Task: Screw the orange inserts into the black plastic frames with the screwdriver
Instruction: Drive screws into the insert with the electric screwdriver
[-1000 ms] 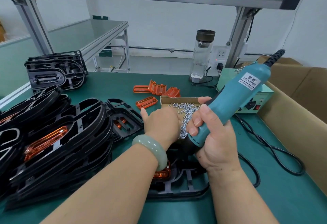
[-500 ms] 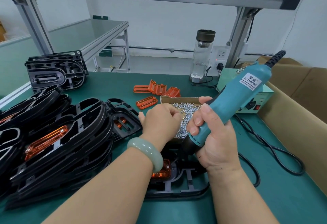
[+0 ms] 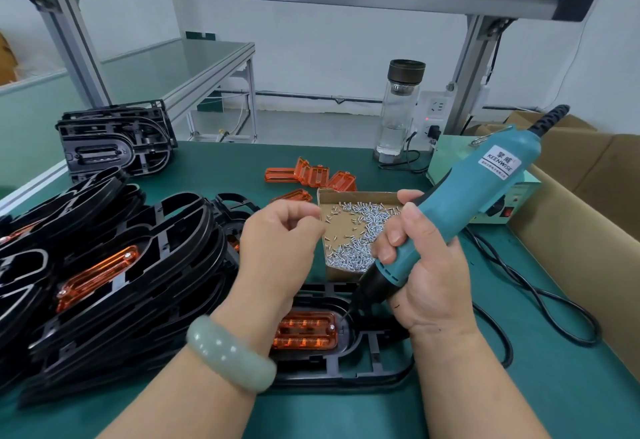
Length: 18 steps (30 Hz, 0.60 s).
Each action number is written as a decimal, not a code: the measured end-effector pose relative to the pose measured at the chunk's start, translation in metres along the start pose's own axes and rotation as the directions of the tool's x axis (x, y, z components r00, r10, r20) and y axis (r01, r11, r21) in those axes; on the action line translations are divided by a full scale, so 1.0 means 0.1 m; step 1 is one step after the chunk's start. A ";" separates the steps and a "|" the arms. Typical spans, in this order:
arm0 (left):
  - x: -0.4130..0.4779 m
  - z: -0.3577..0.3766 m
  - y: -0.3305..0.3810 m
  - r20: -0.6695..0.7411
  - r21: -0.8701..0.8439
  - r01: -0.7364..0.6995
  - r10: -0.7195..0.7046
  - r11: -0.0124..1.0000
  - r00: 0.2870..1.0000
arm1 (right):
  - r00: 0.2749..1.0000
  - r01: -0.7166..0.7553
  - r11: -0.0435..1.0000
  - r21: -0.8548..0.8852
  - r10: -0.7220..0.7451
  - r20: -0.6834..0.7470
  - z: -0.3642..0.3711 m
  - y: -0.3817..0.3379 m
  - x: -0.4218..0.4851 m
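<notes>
A black plastic frame (image 3: 367, 366) lies flat on the green mat in front of me, with an orange insert (image 3: 304, 331) seated in its oval opening. My right hand (image 3: 426, 279) grips the teal electric screwdriver (image 3: 460, 206), whose bit points down at the insert's right end. My left hand (image 3: 280, 234) hovers above the frame at the edge of the cardboard screw box (image 3: 353, 199), fingers curled and pinched together; whether a screw is between them I cannot tell. Loose orange inserts (image 3: 311, 175) lie behind the box.
A leaning stack of black frames with orange inserts (image 3: 104, 265) fills the left side, with another black stack (image 3: 114, 140) behind it. A glass bottle (image 3: 398, 113) and the screwdriver's power unit (image 3: 512, 203) stand at the back right. Black cable (image 3: 540, 303) loops beside a cardboard carton (image 3: 588, 251).
My left hand has lifted off the frame and drawn back to the left edge of the screw box, uncovering the orange insert. The screwdriver has barely moved.
</notes>
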<state>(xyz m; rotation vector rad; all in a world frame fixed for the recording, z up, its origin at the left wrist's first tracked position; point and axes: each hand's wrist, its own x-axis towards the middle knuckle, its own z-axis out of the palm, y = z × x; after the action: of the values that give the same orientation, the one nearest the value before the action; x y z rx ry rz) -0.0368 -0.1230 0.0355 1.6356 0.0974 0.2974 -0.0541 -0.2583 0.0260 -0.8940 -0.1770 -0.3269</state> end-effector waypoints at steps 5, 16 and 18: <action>-0.25 -0.29 -0.12 0.029 0.019 0.183 -0.184 0.983 0.983 | 1.000 -0.006 1.000 0.010 0.006 0.000 -0.01 0.00 0.00; -0.44 -0.27 -0.18 0.075 -0.087 0.245 -0.238 0.966 0.968 | 0.998 -0.039 0.997 0.062 0.042 -0.053 -0.03 0.00 0.02; -0.46 -0.28 -0.19 0.083 -0.074 0.216 -0.210 0.974 0.974 | 0.997 -0.045 0.996 0.072 0.049 -0.055 -0.03 0.00 0.02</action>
<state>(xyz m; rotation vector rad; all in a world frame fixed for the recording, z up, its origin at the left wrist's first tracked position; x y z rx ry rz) -0.0855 -0.1052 0.0123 1.5374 0.2006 0.0746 -0.0523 -0.2615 0.0247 -0.8169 -0.1147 -0.3000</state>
